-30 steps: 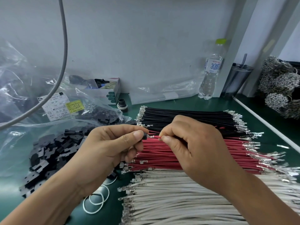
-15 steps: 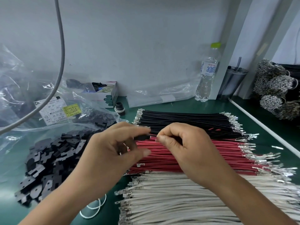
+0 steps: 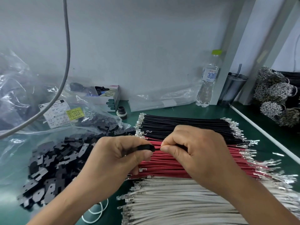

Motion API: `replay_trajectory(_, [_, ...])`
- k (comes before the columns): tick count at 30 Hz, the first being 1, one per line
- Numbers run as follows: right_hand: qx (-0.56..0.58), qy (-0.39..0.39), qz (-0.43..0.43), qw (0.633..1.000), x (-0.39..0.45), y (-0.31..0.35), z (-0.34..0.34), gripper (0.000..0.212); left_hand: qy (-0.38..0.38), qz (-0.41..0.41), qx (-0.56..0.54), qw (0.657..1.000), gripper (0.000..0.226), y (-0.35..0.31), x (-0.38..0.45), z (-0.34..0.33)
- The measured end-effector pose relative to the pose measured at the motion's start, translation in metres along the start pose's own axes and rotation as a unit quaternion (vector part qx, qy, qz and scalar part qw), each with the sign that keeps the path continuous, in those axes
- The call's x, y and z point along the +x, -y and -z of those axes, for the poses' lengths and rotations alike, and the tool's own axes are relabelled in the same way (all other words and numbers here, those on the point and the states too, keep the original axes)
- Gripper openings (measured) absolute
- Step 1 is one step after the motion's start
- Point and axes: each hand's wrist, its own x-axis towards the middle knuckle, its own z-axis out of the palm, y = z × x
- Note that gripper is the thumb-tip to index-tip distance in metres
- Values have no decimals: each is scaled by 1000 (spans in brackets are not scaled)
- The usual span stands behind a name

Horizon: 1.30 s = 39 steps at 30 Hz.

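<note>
My left hand point(image 3: 113, 159) pinches a small black plastic connector housing point(image 3: 145, 147) between thumb and forefinger. My right hand point(image 3: 199, 153) pinches the end of a red wire point(image 3: 157, 148) right at the housing's mouth. Both hands hover over three flat rows of cut wires with metal terminals on the green bench: black wires point(image 3: 183, 125) at the back, red wires point(image 3: 164, 166) in the middle, white wires point(image 3: 178, 202) nearest me. How far the wire's terminal sits inside the housing is hidden by my fingers.
A heap of black plastic pieces point(image 3: 50, 163) spills from a clear bag point(image 3: 21, 98) at left. White rubber bands point(image 3: 97, 208) lie near my left wrist. A small open box point(image 3: 107, 98), a water bottle point(image 3: 208, 82), a tumbler point(image 3: 232, 88) and bundled terminals point(image 3: 276, 95) line the back and right.
My left hand has turned so the black housing now shows between its thumb and forefinger, and the red wire end held by my right hand has come up against it.
</note>
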Motion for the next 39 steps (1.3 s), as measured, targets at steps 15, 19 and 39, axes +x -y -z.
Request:
replay_trajectory(15, [88, 193, 24, 977, -17, 14, -7, 34, -30, 7, -13, 999, 18, 7, 3, 6])
replay_trajectory(19, [105, 147, -22, 983, -20, 12, -1, 28, -33, 14, -9, 999, 19, 8, 3, 8])
replay_trajectory(39, [89, -82, -39, 992, -22, 12, -9, 9, -28, 16, -72, 997, 22, -5, 2, 6])
